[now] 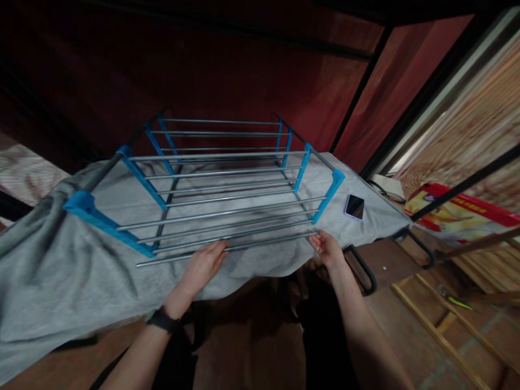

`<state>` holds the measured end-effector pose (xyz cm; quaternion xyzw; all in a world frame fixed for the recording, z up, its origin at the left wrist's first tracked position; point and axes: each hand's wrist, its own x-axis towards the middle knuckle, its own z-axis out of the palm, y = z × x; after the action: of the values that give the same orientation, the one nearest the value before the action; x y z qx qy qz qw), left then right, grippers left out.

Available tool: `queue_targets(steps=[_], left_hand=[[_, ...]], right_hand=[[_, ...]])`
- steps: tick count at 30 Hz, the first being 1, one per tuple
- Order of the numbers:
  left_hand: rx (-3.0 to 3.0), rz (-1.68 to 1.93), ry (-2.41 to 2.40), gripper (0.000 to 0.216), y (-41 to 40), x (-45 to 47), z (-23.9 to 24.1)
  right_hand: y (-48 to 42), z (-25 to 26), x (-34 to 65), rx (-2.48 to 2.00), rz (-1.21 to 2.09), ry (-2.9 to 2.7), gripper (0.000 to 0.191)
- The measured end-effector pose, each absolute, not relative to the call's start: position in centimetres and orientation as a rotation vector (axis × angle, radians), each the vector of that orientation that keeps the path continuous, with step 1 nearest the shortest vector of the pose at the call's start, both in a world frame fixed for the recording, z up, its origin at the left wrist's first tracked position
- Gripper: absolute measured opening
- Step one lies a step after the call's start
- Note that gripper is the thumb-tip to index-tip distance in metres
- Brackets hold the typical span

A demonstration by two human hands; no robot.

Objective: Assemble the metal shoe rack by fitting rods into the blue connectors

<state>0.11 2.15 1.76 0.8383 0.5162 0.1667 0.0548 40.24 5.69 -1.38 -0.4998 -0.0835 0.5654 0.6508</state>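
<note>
Holding a loose metal rod [276, 241] near the front edge of a grey blanket [49, 281], both hands are closed on it: the left hand [207, 262] has its fingers curled over the rod near the middle, while the right hand [328, 249] has thumb and fingertips together at the rod's right end. The far left end sticks out free over the blanket. Just beyond the rod, resting on the blanket, is a tubular rack [219, 156], its thin metal bars running across between blue plastic brackets [301, 168]; the loose rod lies roughly along the rack's near side, clear of the brackets at both ends. A black wristband [163, 320] circles the left wrist. On the blanket to the right of the rack lies a smartphone [355, 207] with a dark screen. Behind the rack rises a dark red panel [244, 81]. Farther right stand a red and yellow printed box [459, 208] and, below it, a wooden frame [447, 322] near a yellow-green-handled tool [459, 301].
</note>
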Motion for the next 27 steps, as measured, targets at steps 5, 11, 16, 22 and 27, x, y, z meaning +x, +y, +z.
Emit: queue_targets(steps=[5, 11, 16, 22, 27], left_hand=[[2.547, 0.419, 1.583, 0.032, 2.5, 0.2, 2.1], [2.467, 0.431, 1.566, 0.032, 2.8, -0.1, 1.8], [2.466, 0.388, 1.514, 0.035, 3.2, -0.2, 1.6], [2.476, 0.409, 1.499, 0.035, 3.9, 0.1, 1.4], [2.415, 0.411, 1.528, 0.033, 4.0, 0.4, 1.6]], right_hand=[[5.4, -1.4, 40.5, -1.166, 1.296, -0.171, 0.011], [5.6, -1.6, 40.1, -1.2, 1.302, -0.17, 0.01], [6.0, -1.5, 39.7, -1.204, 1.325, -0.182, 0.01], [6.4, -0.8, 39.3, -1.161, 1.339, -0.23, 0.012], [6.6, -0.8, 38.5, -1.112, 1.313, -0.235, 0.009]])
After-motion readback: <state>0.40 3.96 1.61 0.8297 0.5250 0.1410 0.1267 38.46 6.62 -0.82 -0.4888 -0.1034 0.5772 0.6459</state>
